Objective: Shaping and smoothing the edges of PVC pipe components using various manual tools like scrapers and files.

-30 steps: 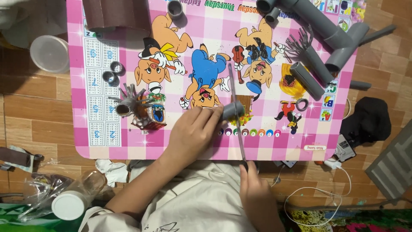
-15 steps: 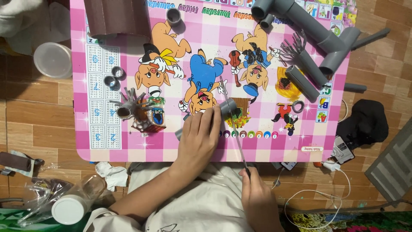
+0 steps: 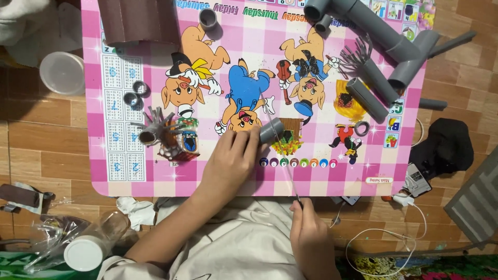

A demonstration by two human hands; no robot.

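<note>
- My left hand (image 3: 228, 163) pins a short grey pipe piece (image 3: 271, 130) to the pink worktop (image 3: 155, 179), fingers clamped on it.
- My right hand (image 3: 309, 228) fingers grip a thin saw blade (image 3: 282, 155) crossing it.

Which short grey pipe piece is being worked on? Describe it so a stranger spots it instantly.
Start at the pink checked table with cartoon pigs. Near its front edge, the left hand pins one short grey pipe piece on its side. Unlike the loose pipe pieces around it, a thin blade from the right hand lies across it.

clear jar (image 3: 96, 243) (white lid), floor
</note>
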